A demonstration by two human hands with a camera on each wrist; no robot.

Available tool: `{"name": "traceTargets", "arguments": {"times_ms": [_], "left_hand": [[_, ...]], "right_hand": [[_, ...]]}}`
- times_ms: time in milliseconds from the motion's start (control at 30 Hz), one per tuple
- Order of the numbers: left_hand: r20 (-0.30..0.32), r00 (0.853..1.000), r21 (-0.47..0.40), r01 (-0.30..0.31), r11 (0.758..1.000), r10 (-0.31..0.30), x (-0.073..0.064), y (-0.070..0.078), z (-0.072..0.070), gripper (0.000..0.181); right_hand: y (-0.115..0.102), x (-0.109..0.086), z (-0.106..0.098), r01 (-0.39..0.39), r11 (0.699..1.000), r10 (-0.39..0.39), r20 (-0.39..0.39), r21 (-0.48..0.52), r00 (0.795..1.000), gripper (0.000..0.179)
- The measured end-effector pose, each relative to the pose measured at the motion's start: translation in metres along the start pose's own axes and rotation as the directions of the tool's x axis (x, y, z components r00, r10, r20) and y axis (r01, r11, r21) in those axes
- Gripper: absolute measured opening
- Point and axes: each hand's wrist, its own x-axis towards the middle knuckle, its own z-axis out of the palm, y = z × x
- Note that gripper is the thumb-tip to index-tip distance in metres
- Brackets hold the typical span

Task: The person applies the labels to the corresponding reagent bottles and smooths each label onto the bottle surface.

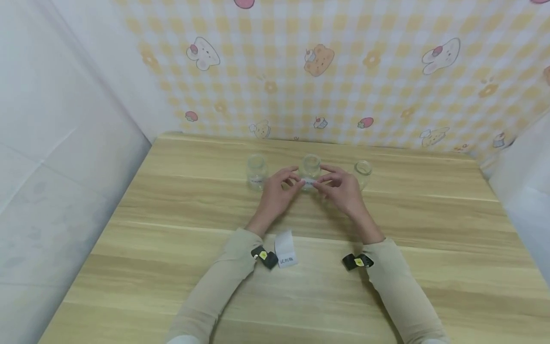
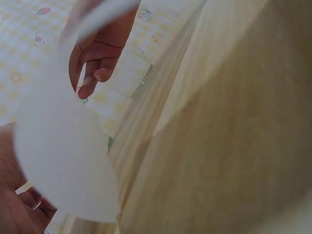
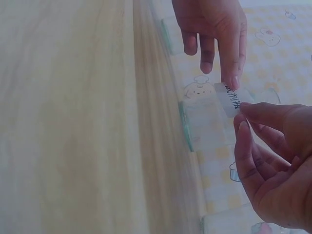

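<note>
Both hands meet at the middle glass jar, which stands upright on the table. A small white label with handwritten characters lies across the jar's front. My left hand pinches its left end, thumb in front, other fingers beside the jar. At the other end my right hand pinches the label between thumb and forefinger. In the left wrist view, white paper hides much of the left hand; the right hand shows above.
A labelled glass jar stands left of the hands. Another glass jar stands behind the right hand, partly hidden. White paper with writing is beside the left cuff. A patterned cloth hangs behind the wooden table.
</note>
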Motion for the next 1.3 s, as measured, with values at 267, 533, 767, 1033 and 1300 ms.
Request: {"name": "traceTargets", "arguments": {"times_ms": [267,533,767,1033,1300], "left_hand": [[-0.007,1.0,-0.002,0.005,1.0,-0.005,0.0005,0.0,0.0006,0.012],[-0.007,1.0,0.006,-0.001,1.0,0.001,0.0,-0.0011,0.0006,0.013],[0.001,1.0,-0.005,0.003,1.0,-0.003,0.0007,-0.0012,0.0014,0.014],[-0.008,1.0,-0.007,0.005,1.0,-0.005,0.0008,-0.0021,0.0021,0.012],[-0.018,1.0,-0.001,-0.001,1.0,0.0,0.001,-0.002,0.0029,0.012]], "right_hand": [[0.0002,0.0018,0.0008,-0.026,1.0,0.026,0.0,-0.015,1.0,0.019],[-0.0007,0.0016,0.0008,-0.021,0.999,0.021,-0.004,-0.033,1.0,0.018],[-0.0021,0.0013,0.0005,-0.028,0.999,0.028,-0.007,-0.038,1.0,0.017],[-0.0022,0.0022,0.0006,-0.018,0.999,0.017,-0.012,-0.051,1.0,0.017],[0.0003,0.0023,0.0004,-0.022,0.998,0.022,-0.014,-0.059,1.0,0.018]]}}
